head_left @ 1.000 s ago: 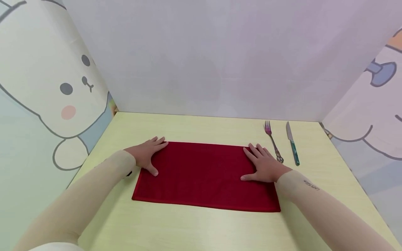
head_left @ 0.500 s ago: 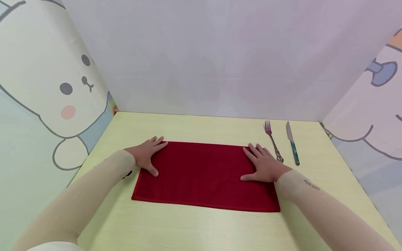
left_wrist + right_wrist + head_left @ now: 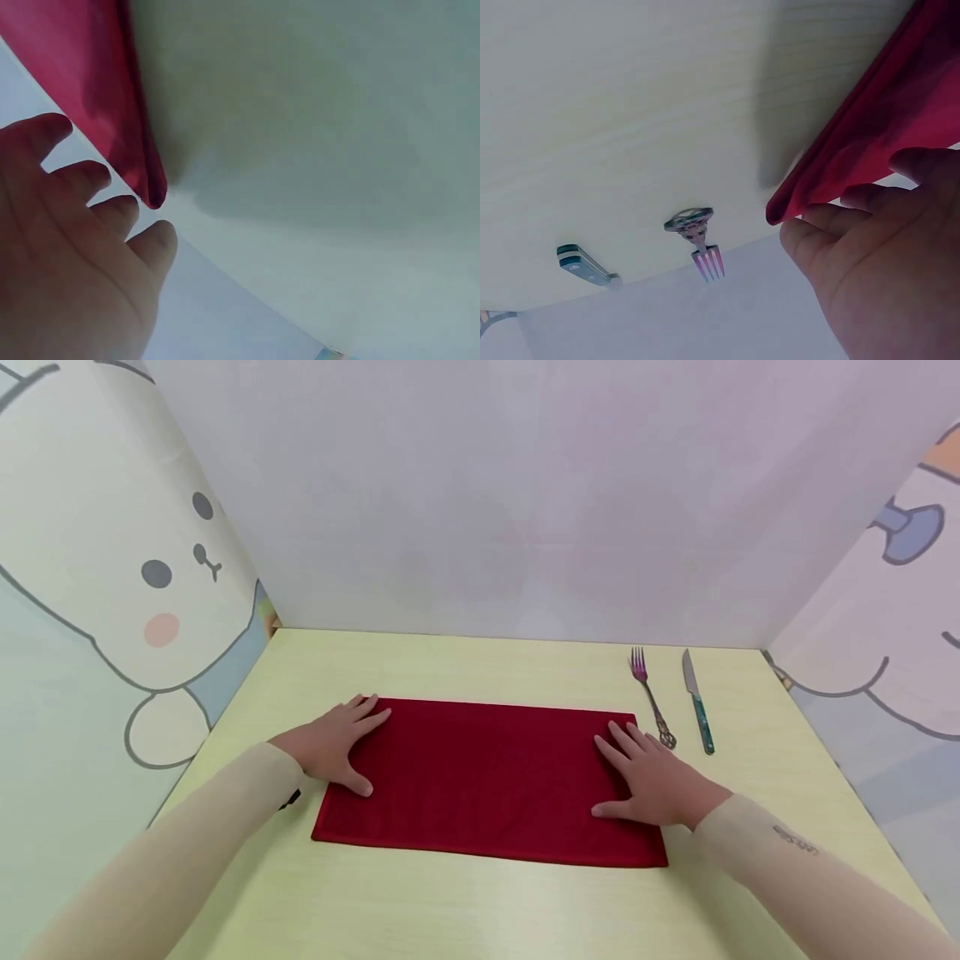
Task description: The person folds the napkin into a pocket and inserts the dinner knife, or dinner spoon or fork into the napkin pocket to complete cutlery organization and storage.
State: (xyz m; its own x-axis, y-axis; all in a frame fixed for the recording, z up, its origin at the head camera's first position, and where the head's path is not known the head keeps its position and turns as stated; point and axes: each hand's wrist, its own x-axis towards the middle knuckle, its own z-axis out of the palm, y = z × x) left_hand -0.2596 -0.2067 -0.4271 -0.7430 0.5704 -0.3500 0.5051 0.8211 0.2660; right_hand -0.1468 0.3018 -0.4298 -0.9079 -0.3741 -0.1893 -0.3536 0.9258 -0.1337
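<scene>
where the cloth [image 3: 483, 781] shows, it's deep red.

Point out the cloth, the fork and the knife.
Cloth [image 3: 487, 781]: head view, on the middle of its red upper face.
Fork [image 3: 653, 700]: head view, on its slim handle, below the tines.
Knife [image 3: 698, 703]: head view, on the upper end of its green handle, near the blade.

The left hand [image 3: 327, 745] has moved left and slightly back; the right hand [image 3: 662, 778], right and back, uncovering the cloth [image 3: 487, 781]'s far right corner.
</scene>
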